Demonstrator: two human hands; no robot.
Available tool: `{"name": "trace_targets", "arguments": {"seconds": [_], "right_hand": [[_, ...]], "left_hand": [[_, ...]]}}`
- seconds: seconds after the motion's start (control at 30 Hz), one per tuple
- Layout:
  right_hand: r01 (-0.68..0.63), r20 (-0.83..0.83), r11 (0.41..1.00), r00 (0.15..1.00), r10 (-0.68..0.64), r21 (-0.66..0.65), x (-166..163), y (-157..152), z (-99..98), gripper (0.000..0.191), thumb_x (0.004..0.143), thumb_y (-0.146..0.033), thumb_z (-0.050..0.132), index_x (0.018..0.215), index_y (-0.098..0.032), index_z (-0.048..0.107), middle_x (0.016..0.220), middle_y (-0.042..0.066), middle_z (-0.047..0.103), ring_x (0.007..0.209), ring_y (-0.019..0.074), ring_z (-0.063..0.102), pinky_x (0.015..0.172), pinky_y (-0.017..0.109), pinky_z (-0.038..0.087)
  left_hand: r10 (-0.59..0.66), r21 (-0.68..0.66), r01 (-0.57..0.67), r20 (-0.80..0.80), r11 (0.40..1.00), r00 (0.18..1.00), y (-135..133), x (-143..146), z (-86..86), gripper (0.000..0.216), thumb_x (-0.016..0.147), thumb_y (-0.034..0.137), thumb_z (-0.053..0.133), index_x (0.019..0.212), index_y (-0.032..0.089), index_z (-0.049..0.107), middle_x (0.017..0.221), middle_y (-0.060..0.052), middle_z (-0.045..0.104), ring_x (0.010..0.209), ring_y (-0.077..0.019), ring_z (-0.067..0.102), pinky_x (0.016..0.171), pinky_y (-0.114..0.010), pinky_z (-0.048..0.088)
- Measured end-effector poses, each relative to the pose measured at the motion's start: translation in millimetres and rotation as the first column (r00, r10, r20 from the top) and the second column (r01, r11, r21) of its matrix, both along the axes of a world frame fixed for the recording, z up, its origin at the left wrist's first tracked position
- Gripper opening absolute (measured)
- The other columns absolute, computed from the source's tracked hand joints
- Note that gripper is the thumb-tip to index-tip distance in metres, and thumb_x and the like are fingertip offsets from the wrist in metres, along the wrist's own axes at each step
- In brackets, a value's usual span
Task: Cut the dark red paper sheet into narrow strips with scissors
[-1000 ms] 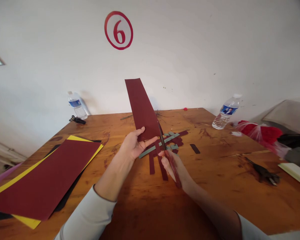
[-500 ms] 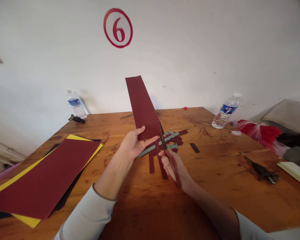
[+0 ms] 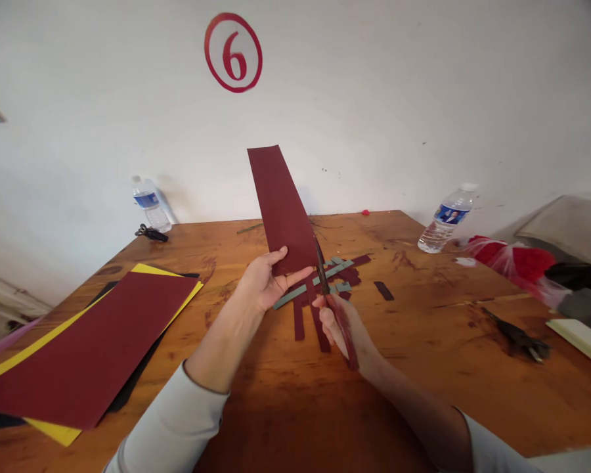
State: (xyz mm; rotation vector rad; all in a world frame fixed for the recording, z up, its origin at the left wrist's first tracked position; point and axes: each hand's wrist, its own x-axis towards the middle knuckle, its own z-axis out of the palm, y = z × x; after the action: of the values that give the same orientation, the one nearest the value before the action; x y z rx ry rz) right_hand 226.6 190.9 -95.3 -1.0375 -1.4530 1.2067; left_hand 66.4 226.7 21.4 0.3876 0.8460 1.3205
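Observation:
My left hand (image 3: 264, 282) pinches the lower end of a tall maroon paper sheet (image 3: 280, 203), which it holds upright above the table. My right hand (image 3: 342, 325) grips a pair of scissors with red handles (image 3: 335, 309). The blades point up at the right edge of that sheet near its bottom. Under both hands lies a loose pile of cut maroon and grey-green strips (image 3: 325, 286) on the wooden table (image 3: 423, 341).
Stacked maroon, yellow and black sheets (image 3: 79, 348) lie at the left. Water bottles stand at the back left (image 3: 149, 205) and back right (image 3: 443, 220). Dark scissors (image 3: 152, 233) lie by the left bottle, another dark tool (image 3: 517, 338) at right, red bagged material (image 3: 512, 263) beyond it.
The maroon sheet has risen slightly with my left hand, and the scissors have edged a little further up along its right edge.

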Motion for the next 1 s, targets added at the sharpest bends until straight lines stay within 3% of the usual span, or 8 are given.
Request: {"name": "trace_targets", "arguments": {"seconds": [0.67,1.0], "right_hand": [[0.022,0.037,1.0,0.999,-0.022,0.005,0.4,-2.5,4.5,0.036,0.082,-0.057,0.059,0.087,-0.021,0.056,0.05,-0.009,0.036,0.04,0.0105,0.033,0.039,0.025,0.027],[0.018,0.026,1.0,1.0,-0.017,-0.021,0.7,-3.2,5.7,0.036,0.082,-0.057,0.06,0.084,-0.022,0.056,0.047,-0.01,0.036,0.038,0.0093,0.032,0.038,0.025,0.027]], "left_hand": [[0.022,0.044,-0.021,-0.013,0.999,1.0,0.9,0.4,-2.4,0.015,0.092,0.003,0.057,0.085,0.007,0.07,0.083,-0.009,0.077,0.076,-0.0205,0.074,0.082,-0.047,0.066],[0.007,0.053,-0.006,-0.021,0.999,1.0,1.0,-0.5,-1.7,0.013,0.091,0.003,0.057,0.091,0.006,0.07,0.087,-0.011,0.077,0.078,-0.0206,0.074,0.087,-0.049,0.065]]}}
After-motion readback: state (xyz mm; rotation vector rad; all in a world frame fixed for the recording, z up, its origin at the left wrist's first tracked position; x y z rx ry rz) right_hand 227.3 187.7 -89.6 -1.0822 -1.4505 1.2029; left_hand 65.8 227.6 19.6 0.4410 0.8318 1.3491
